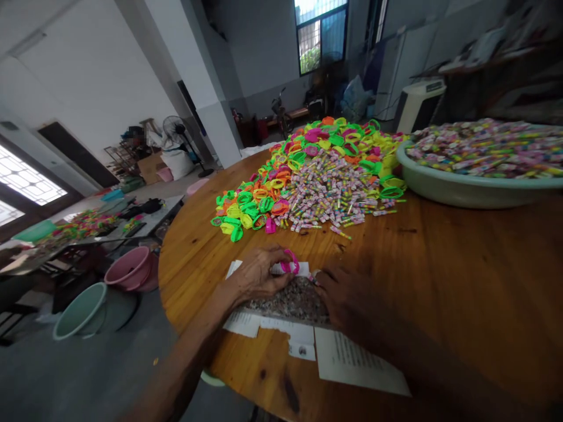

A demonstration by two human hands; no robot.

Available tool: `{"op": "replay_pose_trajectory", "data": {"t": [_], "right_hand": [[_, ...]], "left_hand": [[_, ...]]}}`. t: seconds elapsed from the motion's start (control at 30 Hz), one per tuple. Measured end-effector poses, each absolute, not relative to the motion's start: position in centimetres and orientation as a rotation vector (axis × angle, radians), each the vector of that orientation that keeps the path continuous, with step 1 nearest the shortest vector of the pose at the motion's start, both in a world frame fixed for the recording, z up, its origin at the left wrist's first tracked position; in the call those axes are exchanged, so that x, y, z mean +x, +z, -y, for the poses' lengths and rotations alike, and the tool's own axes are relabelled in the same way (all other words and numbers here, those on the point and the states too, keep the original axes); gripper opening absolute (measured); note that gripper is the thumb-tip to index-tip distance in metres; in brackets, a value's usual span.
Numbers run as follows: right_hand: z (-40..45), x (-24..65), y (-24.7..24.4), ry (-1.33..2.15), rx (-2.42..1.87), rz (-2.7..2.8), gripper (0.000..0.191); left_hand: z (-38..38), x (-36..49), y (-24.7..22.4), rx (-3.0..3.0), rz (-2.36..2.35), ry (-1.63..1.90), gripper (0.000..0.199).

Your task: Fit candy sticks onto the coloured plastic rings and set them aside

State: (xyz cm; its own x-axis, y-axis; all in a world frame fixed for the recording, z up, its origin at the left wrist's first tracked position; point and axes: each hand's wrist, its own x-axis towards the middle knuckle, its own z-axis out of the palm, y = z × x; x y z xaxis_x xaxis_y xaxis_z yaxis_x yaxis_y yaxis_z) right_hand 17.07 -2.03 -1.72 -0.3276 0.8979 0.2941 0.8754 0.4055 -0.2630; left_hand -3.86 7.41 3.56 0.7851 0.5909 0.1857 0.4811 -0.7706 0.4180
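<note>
My left hand [267, 274] pinches a small magenta plastic ring-shaped piece [290, 262], like a toy watch band, above a speckled stone slab [285, 302]. Close by on the right, my right hand [336, 292] has its fingers closed on a small printed tube [313, 278], one end of which shows toward the magenta piece. A slight gap lies between the two pieces. Under and around the slab lie printed paper sheets [358, 360]. Beyond my hands, a heap of similar pink-and-yellow printed tubes [328, 187] rests against a pile of bright plastic bands [246, 208].
A large pale green basin [475, 190] full of printed tubes stands at the right on the round wooden table [444, 258]. To the left, pink [127, 269] and green buckets [83, 310] sit by a low table holding more coloured pieces. A standing fan [176, 129] is farther back.
</note>
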Motion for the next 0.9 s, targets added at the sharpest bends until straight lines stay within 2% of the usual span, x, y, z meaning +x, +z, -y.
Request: {"op": "replay_pose_trajectory", "data": {"t": [0.13,0.33,0.47,0.7,0.9], "right_hand": [[2.2,17.1,-2.0,0.079,-1.48,2.208,0.019],[2.4,17.1,-1.8,0.07,-1.463,2.215,0.019],[2.2,16.9,-1.3,0.088,-1.543,2.283,0.017],[2.5,17.0,-1.1,0.213,-1.552,2.225,0.018],[2.6,17.0,-1.3,0.273,-1.443,2.107,0.021]], "left_hand": [[-7.2,-3.3,2.3,2.539,-0.88,0.536,0.026],[-6.8,-3.4,1.4,2.215,-1.105,0.663,0.031],[-6.8,-3.1,1.1,2.025,-1.01,0.783,0.063],[-6.5,-2.5,0.0,1.843,-0.966,0.767,0.036],[-6.2,-4.9,0.1,1.997,-0.942,0.681,0.042]]}}
